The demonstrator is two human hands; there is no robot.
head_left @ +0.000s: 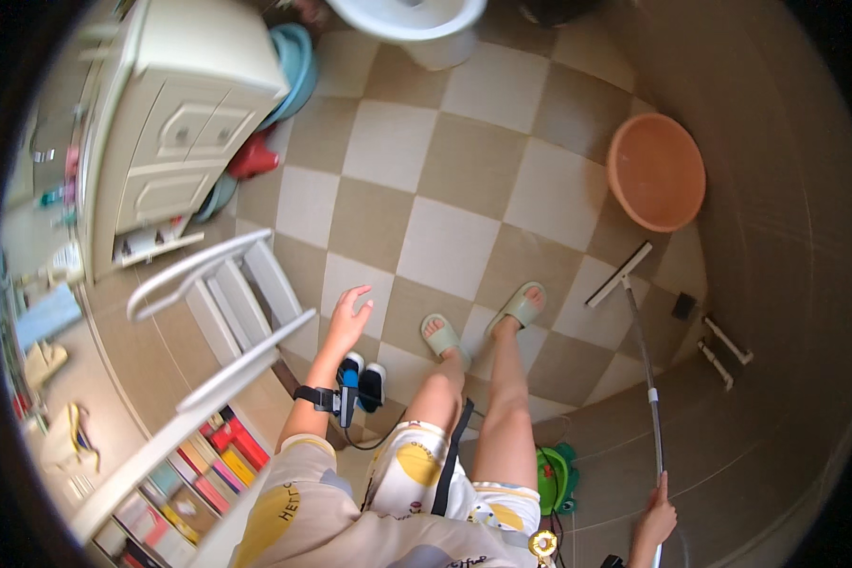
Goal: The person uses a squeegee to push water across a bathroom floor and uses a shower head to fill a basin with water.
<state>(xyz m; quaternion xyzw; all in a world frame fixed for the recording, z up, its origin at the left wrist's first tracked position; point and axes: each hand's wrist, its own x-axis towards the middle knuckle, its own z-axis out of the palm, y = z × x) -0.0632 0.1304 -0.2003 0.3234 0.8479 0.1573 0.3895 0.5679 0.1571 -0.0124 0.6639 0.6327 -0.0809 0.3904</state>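
Two hands, well apart. In right hand (660, 523), near lower right: squeegee (652, 395), pole clasped by folded fingers, tail end showing past the hand. From there, pole running up and away to blade (620, 275), set aslant at the checkered floor (450, 237); contact with tiles hard to tell. Left of centre: left hand (352, 320), in mid-air, fingers loosely spread and slightly bent. On left wrist: black strap (314, 398), blue device (349, 383), trailing cable. Past the device, on floor: dark shoes (372, 386), side by side. On feet: pale green sandals (445, 341). Beyond blade, near wall: orange tub (658, 170), mouth up. Right of blade: black square (684, 305), then two white pipes (726, 341). Beside right leg: green basin-like object (552, 480), partly hidden. Left of left hand: white ladder (235, 301), with books or boxes (238, 467) behind. Upper left: cream cabinet (208, 43), drawer (166, 248) pulled out, blue basins (298, 71) and red item (254, 159) alongside. At top: white pedestal fixture (440, 52), cut off at edge.
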